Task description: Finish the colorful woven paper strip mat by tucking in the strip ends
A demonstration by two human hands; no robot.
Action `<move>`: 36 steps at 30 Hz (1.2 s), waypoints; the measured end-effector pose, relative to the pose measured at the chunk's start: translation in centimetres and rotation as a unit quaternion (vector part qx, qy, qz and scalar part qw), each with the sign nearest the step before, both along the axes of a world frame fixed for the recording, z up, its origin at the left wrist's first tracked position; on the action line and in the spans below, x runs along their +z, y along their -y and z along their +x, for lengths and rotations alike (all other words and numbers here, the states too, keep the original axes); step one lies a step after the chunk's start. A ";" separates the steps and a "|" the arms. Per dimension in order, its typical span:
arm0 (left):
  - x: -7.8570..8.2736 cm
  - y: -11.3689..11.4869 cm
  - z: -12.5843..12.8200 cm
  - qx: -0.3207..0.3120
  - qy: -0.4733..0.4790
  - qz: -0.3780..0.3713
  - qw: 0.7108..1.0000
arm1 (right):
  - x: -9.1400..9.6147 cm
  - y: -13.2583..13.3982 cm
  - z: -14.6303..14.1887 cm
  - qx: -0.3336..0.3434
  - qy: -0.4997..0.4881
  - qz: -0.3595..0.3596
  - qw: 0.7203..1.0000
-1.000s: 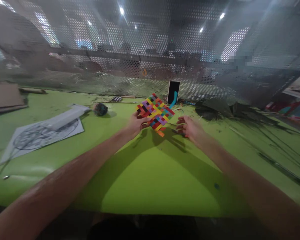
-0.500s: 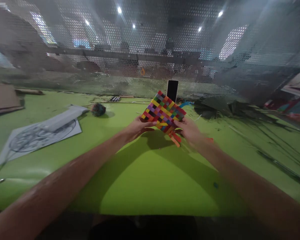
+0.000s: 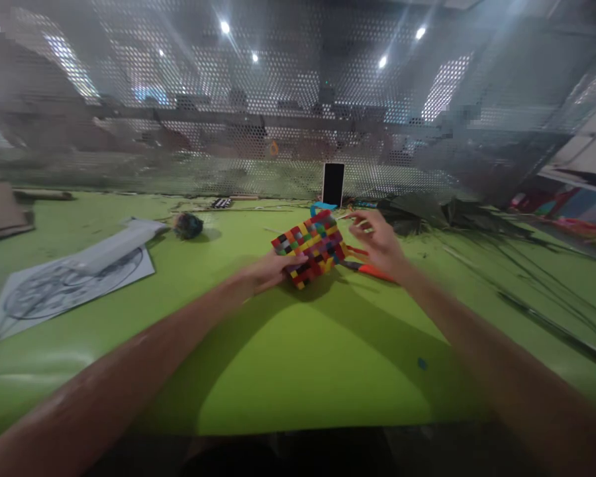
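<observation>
My left hand (image 3: pixel 272 269) grips the left corner of a small woven mat (image 3: pixel 315 250) made of many-coloured strips, with the thumb on top. The mat is tilted above the green table, and loose red strip ends (image 3: pixel 357 251) stick out at its right. A blue strip (image 3: pixel 324 207) shows at its far edge. Just right of the mat, my right hand (image 3: pixel 381 242) is off it, its fingers partly bent and apart, slightly blurred. Beneath that hand lies a tool with an orange-red handle (image 3: pixel 377 271), partly hidden.
A dark phone-like slab (image 3: pixel 333 184) stands against the perforated metal screen. To the left are a ball of dark yarn (image 3: pixel 187 226), a printed sheet (image 3: pixel 79 281) and cardboard (image 3: pixel 2 212). Dark palm leaves (image 3: pixel 432 209) and long stems (image 3: pixel 551 321) lie at right on the green table (image 3: pixel 308 371).
The woven mat has turned and come lower and nearer. My right hand has let go of it and moved to its right. The orange-red handle now shows more; my left hand keeps hold.
</observation>
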State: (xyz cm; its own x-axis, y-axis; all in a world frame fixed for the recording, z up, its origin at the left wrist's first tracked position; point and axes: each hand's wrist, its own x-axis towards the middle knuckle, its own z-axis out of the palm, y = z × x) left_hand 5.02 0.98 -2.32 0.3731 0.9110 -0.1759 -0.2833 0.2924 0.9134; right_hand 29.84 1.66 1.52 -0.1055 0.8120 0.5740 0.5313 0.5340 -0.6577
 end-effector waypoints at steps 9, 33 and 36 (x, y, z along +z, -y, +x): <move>0.2 -1.0 0.5 0.109 0.135 0.021 0.985 | -0.6 1.0 -1.8 0.014 -0.268 -0.295 0.917; 3.6 -1.6 -5.5 -0.207 0.032 0.147 0.967 | -1.6 1.7 -2.7 0.084 -0.192 -0.291 0.934; 2.4 -1.0 -3.8 -0.119 -0.001 0.094 0.988 | -1.5 1.9 -2.7 0.073 -0.152 -0.273 0.947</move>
State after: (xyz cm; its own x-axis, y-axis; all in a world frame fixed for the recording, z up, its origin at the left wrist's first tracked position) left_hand 1.25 2.03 0.09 0.5802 0.8144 -0.0123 -0.2257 0.1753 0.9583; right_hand 27.15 -0.26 0.03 -0.1371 0.9861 0.0943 0.2187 0.1230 -0.9680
